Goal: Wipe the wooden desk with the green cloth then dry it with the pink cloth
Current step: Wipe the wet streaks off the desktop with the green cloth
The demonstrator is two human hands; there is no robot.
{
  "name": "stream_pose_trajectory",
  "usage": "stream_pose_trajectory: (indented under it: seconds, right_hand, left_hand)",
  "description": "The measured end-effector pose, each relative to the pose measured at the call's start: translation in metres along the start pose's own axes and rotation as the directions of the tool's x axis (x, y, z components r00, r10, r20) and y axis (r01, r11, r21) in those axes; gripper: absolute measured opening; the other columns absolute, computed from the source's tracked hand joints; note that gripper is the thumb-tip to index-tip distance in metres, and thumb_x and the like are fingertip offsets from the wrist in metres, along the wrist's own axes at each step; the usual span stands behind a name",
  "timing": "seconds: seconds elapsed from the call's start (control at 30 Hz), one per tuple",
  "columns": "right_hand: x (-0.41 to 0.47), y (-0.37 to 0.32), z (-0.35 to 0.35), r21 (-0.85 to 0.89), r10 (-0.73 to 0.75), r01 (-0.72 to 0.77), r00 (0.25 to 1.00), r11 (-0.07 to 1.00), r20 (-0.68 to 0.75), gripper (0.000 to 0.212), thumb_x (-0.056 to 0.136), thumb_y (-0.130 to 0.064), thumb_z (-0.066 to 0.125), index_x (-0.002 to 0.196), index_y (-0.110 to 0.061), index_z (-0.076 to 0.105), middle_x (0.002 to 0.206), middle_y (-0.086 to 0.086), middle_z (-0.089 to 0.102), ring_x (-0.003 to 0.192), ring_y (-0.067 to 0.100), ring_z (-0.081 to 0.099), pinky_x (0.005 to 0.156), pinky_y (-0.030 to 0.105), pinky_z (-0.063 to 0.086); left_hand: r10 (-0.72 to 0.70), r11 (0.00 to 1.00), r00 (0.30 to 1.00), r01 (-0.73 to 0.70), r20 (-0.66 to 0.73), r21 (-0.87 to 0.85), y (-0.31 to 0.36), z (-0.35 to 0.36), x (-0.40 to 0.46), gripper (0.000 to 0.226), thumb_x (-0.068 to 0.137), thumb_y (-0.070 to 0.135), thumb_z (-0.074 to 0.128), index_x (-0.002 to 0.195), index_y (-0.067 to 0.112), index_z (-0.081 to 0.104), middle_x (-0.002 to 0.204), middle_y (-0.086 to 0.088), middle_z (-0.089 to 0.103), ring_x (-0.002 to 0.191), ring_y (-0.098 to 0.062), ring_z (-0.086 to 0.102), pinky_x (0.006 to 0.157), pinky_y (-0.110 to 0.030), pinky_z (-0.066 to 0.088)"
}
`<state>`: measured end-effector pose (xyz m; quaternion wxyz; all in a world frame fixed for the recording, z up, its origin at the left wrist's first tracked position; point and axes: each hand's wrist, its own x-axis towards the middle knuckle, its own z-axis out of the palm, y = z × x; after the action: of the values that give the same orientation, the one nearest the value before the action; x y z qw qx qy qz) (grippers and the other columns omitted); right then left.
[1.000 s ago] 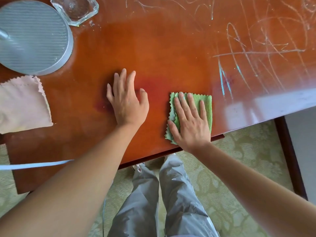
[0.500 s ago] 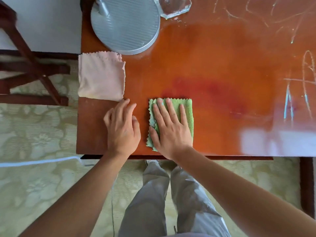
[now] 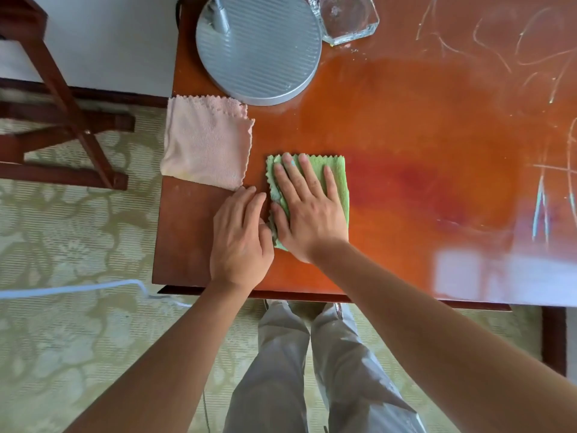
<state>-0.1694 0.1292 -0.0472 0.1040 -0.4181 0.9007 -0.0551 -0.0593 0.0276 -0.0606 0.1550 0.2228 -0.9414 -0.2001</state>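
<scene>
Two hands lie flat on the wooden desk (image 3: 406,126) near its front edge. The right hand (image 3: 307,210) has its fingers spread and extended, pressing the folded green cloth (image 3: 338,182) down rather than gripping it; the left hand (image 3: 240,235) rests open, palm down, on bare wood just beside it, thumb touching the cloth's left edge. Compared with a second ago, the green cloth has travelled leftward along the near edge, from the middle of the desk to a spot close to the left end, and the left hand has moved with it. A darker, damp-looking band trails to the right of the cloth, which suggests that strip has been wiped.

Just beyond the left hand, the pink cloth (image 3: 207,142) lies folded at the left edge, partly overhanging, untouched. Farther back stand a round ribbed lamp base (image 3: 262,48) and a glass dish (image 3: 346,17). Pale scribbles (image 3: 530,51) cover the far right of the desk and seem not yet reached, so wiping looks well short of finished and drying has not begun.
</scene>
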Motion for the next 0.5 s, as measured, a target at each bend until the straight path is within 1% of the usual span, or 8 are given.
stream_pose_trajectory:
  seconds: [0.13, 0.2, 0.3, 0.4, 0.5]
  right_hand:
    - [0.011, 0.015, -0.004, -0.009, 0.038, -0.038, 0.999, 0.999, -0.001, 0.067, 0.103, -0.051, 0.022, 0.162, -0.019, 0.017, 0.169, 0.000, 0.012, 0.157, 0.023, 0.003, 0.126, 0.050, 0.000]
    - [0.005, 0.022, -0.004, -0.008, 0.044, -0.044, 0.999, 0.999, -0.005, 0.068, 0.103, -0.053, 0.022, 0.162, -0.019, 0.016, 0.169, 0.000, 0.012, 0.157, 0.023, 0.003, 0.126, 0.050, 0.000]
    - [-0.013, 0.042, -0.005, 0.006, 0.092, -0.092, 0.996, 0.996, -0.020, 0.069, 0.103, -0.054, 0.022, 0.162, -0.020, 0.017, 0.169, 0.000, 0.013, 0.157, 0.022, 0.003, 0.126, 0.050, 0.002]
    - [-0.040, 0.071, -0.007, 0.031, 0.154, -0.153, 0.987, 0.988, -0.040, 0.069, 0.103, -0.054, 0.024, 0.162, -0.020, 0.019, 0.169, 0.001, 0.015, 0.157, 0.022, 0.004, 0.126, 0.050, 0.004]
    - [-0.067, 0.103, -0.009, 0.038, 0.210, -0.208, 0.977, 0.977, -0.049, 0.068, 0.103, -0.053, 0.025, 0.162, -0.019, 0.019, 0.169, 0.001, 0.015, 0.157, 0.022, 0.004, 0.126, 0.050, 0.004]
  left_hand:
    - [0.026, 0.999, 0.999, -0.027, 0.033, 0.027, 0.001, -0.002, -0.001, 0.041, 0.088, 0.010, 0.042, 0.126, 0.008, 0.057, 0.134, -0.011, 0.056, 0.130, -0.031, 0.048, 0.109, -0.046, 0.037]
    - [0.003, 0.999, 0.999, -0.005, 0.053, 0.044, 0.004, -0.004, 0.001, 0.040, 0.085, 0.011, 0.042, 0.122, 0.010, 0.059, 0.133, -0.009, 0.056, 0.129, -0.029, 0.048, 0.106, -0.044, 0.037]
    - [-0.026, 0.998, 0.997, 0.021, 0.073, 0.055, 0.017, -0.006, 0.006, 0.038, 0.083, 0.012, 0.041, 0.116, 0.013, 0.060, 0.129, -0.007, 0.057, 0.124, -0.027, 0.050, 0.099, -0.044, 0.038]
    - [0.054, 0.998, 0.991, -0.057, 0.125, 0.023, 0.046, 0.005, 0.015, 0.037, 0.083, 0.013, 0.043, 0.115, 0.015, 0.060, 0.130, -0.006, 0.056, 0.123, -0.026, 0.051, 0.099, -0.043, 0.038]
    - [0.099, 0.995, 0.982, -0.100, 0.163, 0.001, 0.085, 0.022, 0.030, 0.036, 0.084, 0.012, 0.047, 0.118, 0.016, 0.060, 0.135, -0.006, 0.054, 0.129, -0.024, 0.047, 0.103, -0.043, 0.034]
